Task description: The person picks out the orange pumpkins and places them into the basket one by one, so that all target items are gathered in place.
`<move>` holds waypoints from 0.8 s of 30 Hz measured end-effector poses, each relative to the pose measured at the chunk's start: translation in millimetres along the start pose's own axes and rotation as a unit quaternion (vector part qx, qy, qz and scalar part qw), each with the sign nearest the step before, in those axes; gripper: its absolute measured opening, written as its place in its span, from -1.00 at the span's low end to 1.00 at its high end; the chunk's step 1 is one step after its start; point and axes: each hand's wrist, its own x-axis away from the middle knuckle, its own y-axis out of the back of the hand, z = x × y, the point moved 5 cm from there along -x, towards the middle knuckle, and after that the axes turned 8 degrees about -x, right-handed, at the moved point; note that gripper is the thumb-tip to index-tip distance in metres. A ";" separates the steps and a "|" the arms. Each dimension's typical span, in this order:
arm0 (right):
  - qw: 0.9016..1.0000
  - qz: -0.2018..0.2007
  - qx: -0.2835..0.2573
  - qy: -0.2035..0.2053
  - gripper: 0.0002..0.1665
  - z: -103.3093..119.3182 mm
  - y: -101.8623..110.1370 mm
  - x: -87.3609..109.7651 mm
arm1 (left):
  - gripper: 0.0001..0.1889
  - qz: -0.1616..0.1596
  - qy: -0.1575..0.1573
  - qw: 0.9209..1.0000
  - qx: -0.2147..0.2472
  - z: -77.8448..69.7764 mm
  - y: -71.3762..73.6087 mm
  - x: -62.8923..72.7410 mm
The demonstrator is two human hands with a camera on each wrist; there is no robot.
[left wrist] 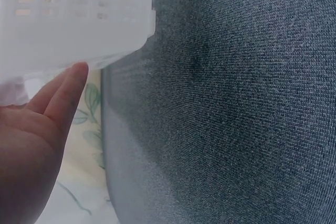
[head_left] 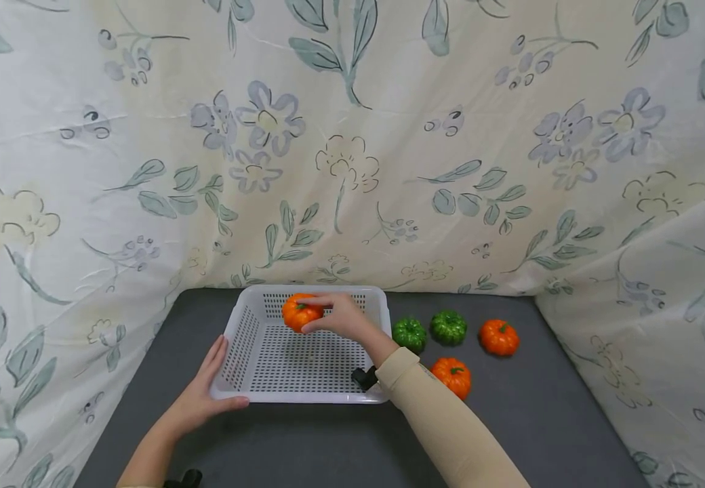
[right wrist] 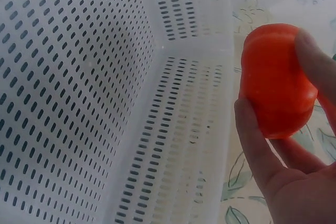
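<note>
My right hand holds a small orange pumpkin with a green stem, pinched between thumb and fingers above the white plastic basket. In the right wrist view the pumpkin shows a smooth, ribbed side, with fingertips on opposite sides of it. My left hand is at the basket's near left corner, fingers straight along its left side and thumb at the front rim. From the left wrist, this hand appears with its fingertips against the basket's outer wall.
Right of the basket sit two green pumpkins, one nearer the basket and one beside it. An orange pumpkin lies farther right, another orange pumpkin near my right sleeve. A flowered cloth surrounds the dark grey table.
</note>
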 end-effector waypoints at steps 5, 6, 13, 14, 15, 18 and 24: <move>1.000 0.010 0.005 -0.005 -0.33 2.5 -5.8 -7.9 | 0.31 0.000 0.002 1.000 0.002 -2.0 1.9 0.3; 1.000 0.010 0.004 -0.007 -0.33 2.0 -6.8 -9.1 | 0.31 -0.001 0.002 1.000 0.001 -2.3 2.2 0.3; 1.000 0.020 0.012 -0.015 -0.33 -12.8 -13.6 -21.2 | 0.30 0.003 0.000 1.000 0.001 -2.3 0.8 -1.2; 1.000 0.023 0.009 -0.017 -0.34 -14.8 -14.4 -23.1 | 0.31 0.004 0.001 1.000 0.000 -2.1 0.9 -2.2; 0.999 0.024 0.010 -0.019 -0.34 -16.4 -14.9 -24.6 | 0.31 0.006 0.002 1.000 0.001 -1.4 0.9 -3.4; 0.999 0.017 0.002 -0.032 -0.35 -21.2 -18.4 -26.6 | 0.32 0.006 0.003 1.000 0.004 0.2 1.3 -3.3; 0.999 0.013 -0.019 -0.048 -0.34 -31.6 -24.4 -30.2 | 0.32 0.004 0.002 1.000 0.005 2.3 1.5 -3.5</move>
